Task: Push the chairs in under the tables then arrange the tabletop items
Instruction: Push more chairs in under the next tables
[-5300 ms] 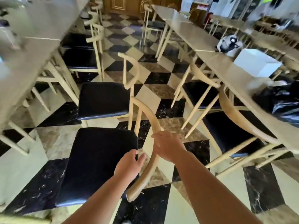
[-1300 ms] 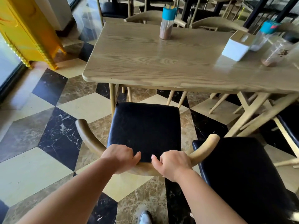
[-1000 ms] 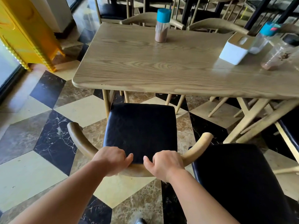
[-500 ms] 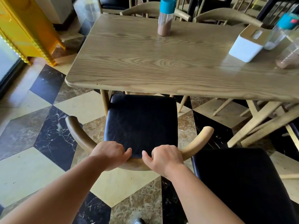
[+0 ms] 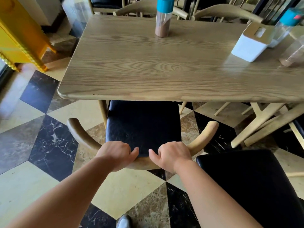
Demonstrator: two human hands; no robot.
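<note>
We are pushing a chair (image 5: 143, 127) in under the worktop (image 5: 164, 68); this is the first half of the task, and the tidying of the tabletop is not yet begun; our left hand (image 5: 116, 154) and right hand (image 5: 172, 154) are both curling their fingers over the middle of the curved wooden backrest, thumbs pointing toward each other, so each grip is wrapping the rail rather than lying flat on it; the front of the black seat is sitting just beneath the near edge of the worktop, while most of the cushion and both arm ends are standing out over the checkered floor (image 5: 49, 145); we judge the chair about a third of the way in; the next move is calling for a straight, even push from both hands, keeping the seat clear of the table leg just to its left; a second chair (image 5: 246, 186) is waiting beside our right arm, well out from the worktop; further off, a blue-capped shaker (image 5: 163, 18) and a white box (image 5: 251, 43) are standing on the worktop, with more bottles at the right edge.
</note>
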